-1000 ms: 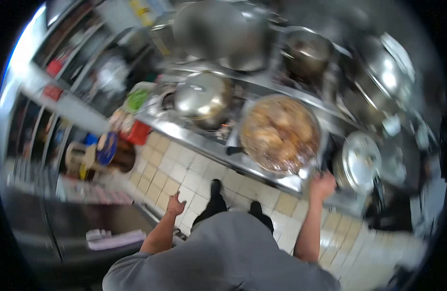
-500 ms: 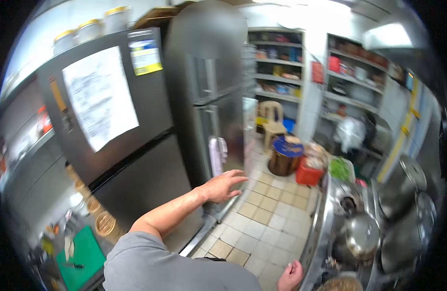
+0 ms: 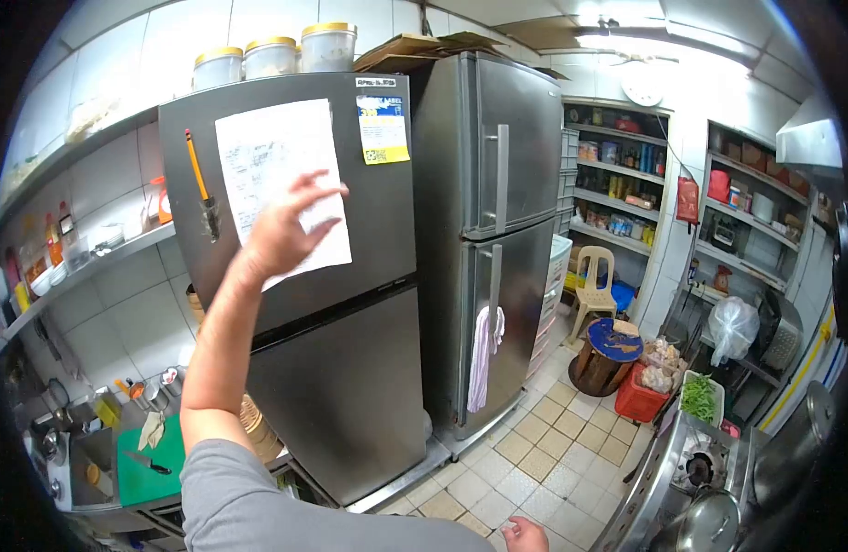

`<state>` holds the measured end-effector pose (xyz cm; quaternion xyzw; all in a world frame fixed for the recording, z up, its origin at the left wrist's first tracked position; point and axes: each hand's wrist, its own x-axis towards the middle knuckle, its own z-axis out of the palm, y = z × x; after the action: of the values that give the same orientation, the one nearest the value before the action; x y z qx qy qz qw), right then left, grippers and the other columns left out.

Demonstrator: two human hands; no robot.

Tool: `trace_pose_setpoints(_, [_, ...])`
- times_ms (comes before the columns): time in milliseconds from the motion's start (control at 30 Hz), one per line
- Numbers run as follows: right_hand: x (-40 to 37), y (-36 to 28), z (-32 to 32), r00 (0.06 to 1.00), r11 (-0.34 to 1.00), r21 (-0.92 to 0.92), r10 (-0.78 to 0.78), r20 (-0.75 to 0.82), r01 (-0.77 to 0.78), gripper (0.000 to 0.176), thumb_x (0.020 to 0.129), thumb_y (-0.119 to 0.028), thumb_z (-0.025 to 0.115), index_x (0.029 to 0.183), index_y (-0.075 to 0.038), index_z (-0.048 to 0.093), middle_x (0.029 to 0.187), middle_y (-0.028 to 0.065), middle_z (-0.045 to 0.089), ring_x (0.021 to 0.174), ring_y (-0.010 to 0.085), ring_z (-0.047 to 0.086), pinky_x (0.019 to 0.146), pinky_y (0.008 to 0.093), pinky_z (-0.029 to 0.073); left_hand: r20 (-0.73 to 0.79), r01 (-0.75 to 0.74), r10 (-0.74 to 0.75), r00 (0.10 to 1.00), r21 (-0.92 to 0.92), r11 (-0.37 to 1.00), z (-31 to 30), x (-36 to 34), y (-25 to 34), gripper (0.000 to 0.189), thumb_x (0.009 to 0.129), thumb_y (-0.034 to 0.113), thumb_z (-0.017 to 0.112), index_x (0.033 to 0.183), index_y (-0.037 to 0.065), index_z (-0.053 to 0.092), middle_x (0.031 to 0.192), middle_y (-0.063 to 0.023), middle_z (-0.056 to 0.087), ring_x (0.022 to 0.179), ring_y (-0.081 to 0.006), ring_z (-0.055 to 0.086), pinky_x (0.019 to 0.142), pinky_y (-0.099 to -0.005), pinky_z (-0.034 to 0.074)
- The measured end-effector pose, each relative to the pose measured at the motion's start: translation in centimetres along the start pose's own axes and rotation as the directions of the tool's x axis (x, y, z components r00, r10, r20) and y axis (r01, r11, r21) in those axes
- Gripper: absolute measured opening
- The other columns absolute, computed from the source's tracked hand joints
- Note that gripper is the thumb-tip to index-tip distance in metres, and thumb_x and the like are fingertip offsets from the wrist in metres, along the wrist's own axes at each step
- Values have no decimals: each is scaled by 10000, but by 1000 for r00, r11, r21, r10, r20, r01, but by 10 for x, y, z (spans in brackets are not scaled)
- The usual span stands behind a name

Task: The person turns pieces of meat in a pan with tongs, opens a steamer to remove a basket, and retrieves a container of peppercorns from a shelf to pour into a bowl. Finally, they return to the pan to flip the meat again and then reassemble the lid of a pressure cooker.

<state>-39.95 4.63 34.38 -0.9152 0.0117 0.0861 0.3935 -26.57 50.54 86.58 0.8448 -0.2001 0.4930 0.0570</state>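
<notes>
White paper [image 3: 272,147] hangs on the left fridge [image 3: 350,386] behind the spread left hand [image 3: 281,239]; whether the right hand [image 3: 527,534], near, holds anything is unclear.

Two fridges [image 3: 350,368], three yellow-lidded tubs [image 3: 270,61], one handwritten sheet [image 3: 258,156], one pencil [image 3: 196,163], one chair [image 3: 593,293], one clock [image 3: 643,85].

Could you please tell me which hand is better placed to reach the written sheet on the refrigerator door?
Probably the left hand: it is raised in front of the sheet, fingers spread. The right hand is low, at the picture's bottom edge, away from it.
</notes>
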Motion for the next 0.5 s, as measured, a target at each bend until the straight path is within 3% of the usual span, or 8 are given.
trace_pose_setpoints(67, [1, -1, -3, 999, 1000, 21, 4, -33, -3, 424, 934, -306, 648, 1289, -74, 665, 1127, 255, 707, 1051, 429, 673, 911, 477, 535, -163, -108, 132, 978, 150, 983, -15, 37, -18, 370, 856, 118, 798, 1216, 128, 710, 1371, -146, 617, 1185, -307, 654, 991, -395, 550])
trace_pose_setpoints(133, [7, 4, -3, 998, 999, 42, 7, -64, -4, 430, 941, -310, 644, 1284, -52, 662, 1125, 262, 705, 1051, 436, 671, 910, 482, 534, -241, -19, 48, 969, 125, 992, -25, 65, -26, 308, 912, 128, 757, 1218, 113, 721, 1382, -128, 628, 1213, -274, 647, 1040, -419, 535])
trace_pose_setpoints(233, [14, 22, 10, 997, 997, 67, 52, -64, -47, 449, 952, -321, 629, 1274, -9, 659, 1151, 284, 693, 1092, 441, 663, 932, 483, 529, -295, 23, 5, 956, 89, 996, -25, 93, -29, 273, 951, 167, 717, 1220, 116, 722, 1353, -110, 652, 1192, -245, 656, 984, -385, 550])
trace_pose_setpoints(367, [25, 29, 14, 992, 992, 16, 128, 23, -128, 489, 963, -365, 605, 1271, 10, 659, 1196, 302, 674, 1160, 450, 638, 973, 493, 515, -255, -19, 90, 963, 269, 963, -11, 88, -21, 268, 926, 180, 740, 1189, 129, 728, 1313, -106, 666, 1212, -272, 639, 1021, -391, 524])
trace_pose_setpoints(400, [27, 30, 15, 989, 990, -4, 139, 59, -139, 494, 966, -373, 596, 1273, 9, 659, 1208, 305, 668, 1178, 455, 628, 985, 496, 510, -199, 32, 9, 980, 201, 979, -12, 80, -8, 286, 886, 179, 772, 1165, 130, 734, 1303, -109, 667, 1217, -319, 629, 1050, -437, 499])
trace_pose_setpoints(467, [32, 23, 16, 992, 994, -4, 113, 53, -113, 486, 963, -366, 596, 1271, 4, 660, 1197, 298, 676, 1157, 466, 630, 979, 501, 511, -107, -143, 211, 972, 446, 884, -23, 66, -7, 290, 850, 156, 793, 1134, 131, 745, 1289, -104, 674, 1224, -337, 622, 1077, -472, 469])
trace_pose_setpoints(500, [35, 20, 11, 993, 994, -4, 106, 58, -106, 475, 962, -357, 596, 1275, -5, 659, 1192, 293, 679, 1149, 466, 632, 974, 502, 512, -99, -127, 189, 977, 443, 887, -34, 57, -3, 269, 837, 136, 794, 1104, 129, 758, 1277, -111, 682, 1225, -335, 616, 1086, -483, 454])
